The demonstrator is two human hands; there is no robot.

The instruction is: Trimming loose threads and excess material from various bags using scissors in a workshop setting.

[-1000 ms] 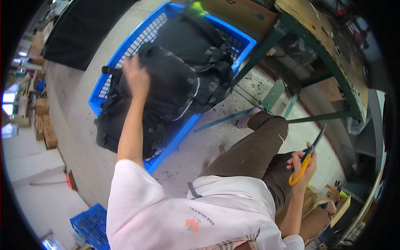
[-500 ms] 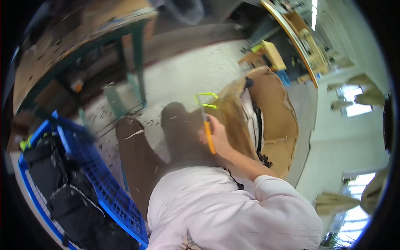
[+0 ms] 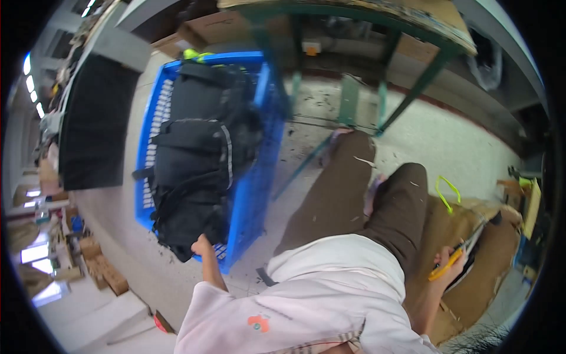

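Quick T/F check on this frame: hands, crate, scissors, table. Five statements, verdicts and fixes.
1. The left hand grips black bags at the crate's near end. True.
2. The crate is red. False: it is blue.
3. The right hand holds yellow-handled scissors. True.
4. The crate holds cardboard only. False: it is filled with black bags.
5. The green-legged table stands beyond the person's knees. True.
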